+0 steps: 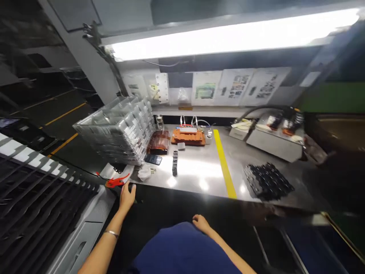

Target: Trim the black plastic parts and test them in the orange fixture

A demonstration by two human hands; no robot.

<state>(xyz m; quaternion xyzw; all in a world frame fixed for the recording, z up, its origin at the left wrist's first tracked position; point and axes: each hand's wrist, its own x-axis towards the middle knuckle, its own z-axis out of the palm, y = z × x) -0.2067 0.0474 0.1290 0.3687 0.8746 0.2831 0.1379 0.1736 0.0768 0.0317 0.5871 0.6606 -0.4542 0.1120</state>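
My left hand (pixel 127 196) is at the front left edge of the bench, thumb and fingers apart. Just beyond its fingertips lies a red-orange hand tool (pixel 115 182), possibly cutters; whether a finger touches it I cannot tell. My right hand (pixel 202 223) hangs in front of the bench edge, near my blue top, its fingers curled with nothing visible in them. On the metal bench (pixel 199 184), a short row of dark small parts (pixel 175 163) stands in front of an orange fixture (pixel 188 136). A small pale block (pixel 181 146) lies between them.
Stacked clear plastic trays (pixel 114 125) rise at the left, with a dark phone-like slab (pixel 153 159) and crumpled white plastic (pixel 144 172) nearby. Yellow tape (pixel 225 165) crosses the bench. Black parts (pixel 269 182) and a grey box (pixel 275 139) are at the right. A black rack (pixel 34 205) stands left.
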